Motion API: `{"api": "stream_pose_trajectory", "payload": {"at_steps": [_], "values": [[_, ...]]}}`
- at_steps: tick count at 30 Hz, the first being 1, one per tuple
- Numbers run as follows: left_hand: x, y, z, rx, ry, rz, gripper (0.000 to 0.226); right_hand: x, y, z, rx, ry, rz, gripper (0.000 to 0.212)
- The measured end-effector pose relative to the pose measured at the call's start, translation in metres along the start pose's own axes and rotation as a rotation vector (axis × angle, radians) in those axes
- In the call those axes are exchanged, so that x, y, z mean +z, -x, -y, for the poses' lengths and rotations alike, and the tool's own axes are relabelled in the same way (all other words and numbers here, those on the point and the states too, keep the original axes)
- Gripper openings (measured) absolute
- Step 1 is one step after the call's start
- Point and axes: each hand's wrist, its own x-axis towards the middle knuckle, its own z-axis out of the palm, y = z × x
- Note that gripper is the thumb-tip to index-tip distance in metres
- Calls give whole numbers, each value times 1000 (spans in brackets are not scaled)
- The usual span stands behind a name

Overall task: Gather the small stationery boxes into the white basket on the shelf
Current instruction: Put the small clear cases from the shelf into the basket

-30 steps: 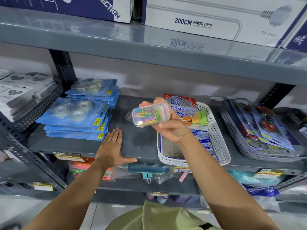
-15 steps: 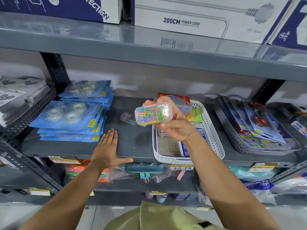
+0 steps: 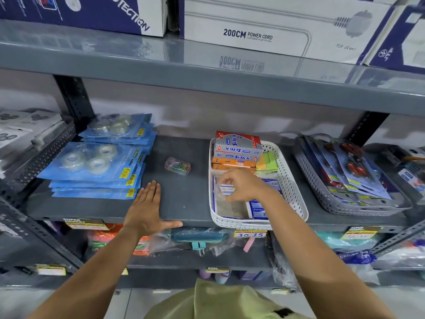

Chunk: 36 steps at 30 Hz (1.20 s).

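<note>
A white perforated basket (image 3: 298, 202) stands on the grey shelf (image 3: 181, 199), right of centre. At its back lies a stack of small Softek boxes (image 3: 236, 149) beside green sticky notes (image 3: 268, 160). My right hand (image 3: 243, 186) is down inside the basket, fingers curled around a small clear plastic box (image 3: 226, 189) with a white label. A second clear box of coloured paper clips (image 3: 177, 166) lies on the bare shelf to the basket's left. My left hand (image 3: 147, 209) rests flat on the shelf's front edge, fingers spread, holding nothing.
Blue tape packs (image 3: 96, 162) are stacked at the shelf's left. A grey basket of scissor packs (image 3: 345, 178) stands to the right. Power cord cartons (image 3: 264, 28) sit on the shelf above; bagged goods (image 3: 197, 238) fill the shelf below.
My right hand has dropped from above the shelf down into the white basket with the clear box. The left hand has stayed flat on the shelf.
</note>
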Motion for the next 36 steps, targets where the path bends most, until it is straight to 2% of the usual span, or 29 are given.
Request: {"api": "stream_pose_trajectory", "payload": {"at_steps": [7, 13, 19, 25, 28, 30, 33, 36], "values": [[-2, 0, -1, -10, -3, 22, 147, 24, -4, -7, 107, 247, 70, 46], [-3, -1, -2, -23, -10, 29, 150, 30, -7, -12, 113, 270, 43, 45], [-4, -1, -3, -31, -15, 33, 151, 30, -9, -13, 92, 350, -15, 53], [-4, 0, -2, -24, -5, 29, 149, 24, -13, -11, 64, 400, 52, 47], [-2, 0, -1, -8, -2, 23, 147, 11, -19, -7, 71, 317, 77, 53], [-2, 0, -1, -11, -9, 22, 147, 1, -25, -1, 56, 225, 44, 47], [-2, 0, -2, -27, -11, 22, 150, -10, -39, 13, -32, 132, -89, 36], [-3, -1, -3, -22, -6, 18, 152, -13, -60, 35, -143, 40, -223, 35]]}}
